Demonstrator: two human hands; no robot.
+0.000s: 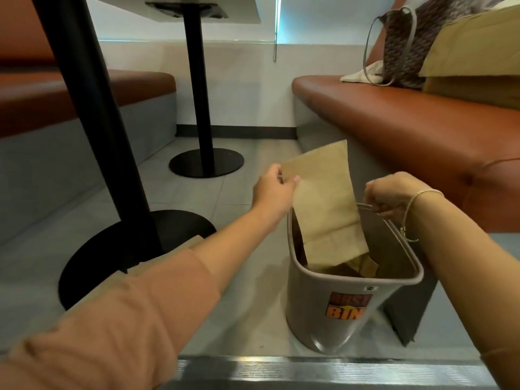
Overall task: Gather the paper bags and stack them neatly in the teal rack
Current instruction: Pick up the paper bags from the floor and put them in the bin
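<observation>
A flat brown paper bag [326, 209] stands tilted with its lower end inside a grey plastic bin [346, 308] that carries an orange label. My left hand [274, 191] pinches the bag's upper left corner between thumb and fingers. My right hand [389, 197] grips the bin's far rim, fingers curled over the edge. More brown paper [365, 266] lies at the bottom of the bin, partly hidden by the upright bag. The bin sits tipped on the tiled floor. No teal rack is in view.
A black table pedestal [112, 192] with a round base stands at left, a second one [205, 161] farther back. Orange benches [422, 130] line both sides; a patterned handbag [402, 49] and large paper bags [475, 52] sit on the right one. A metal strip [309, 370] runs along the bottom.
</observation>
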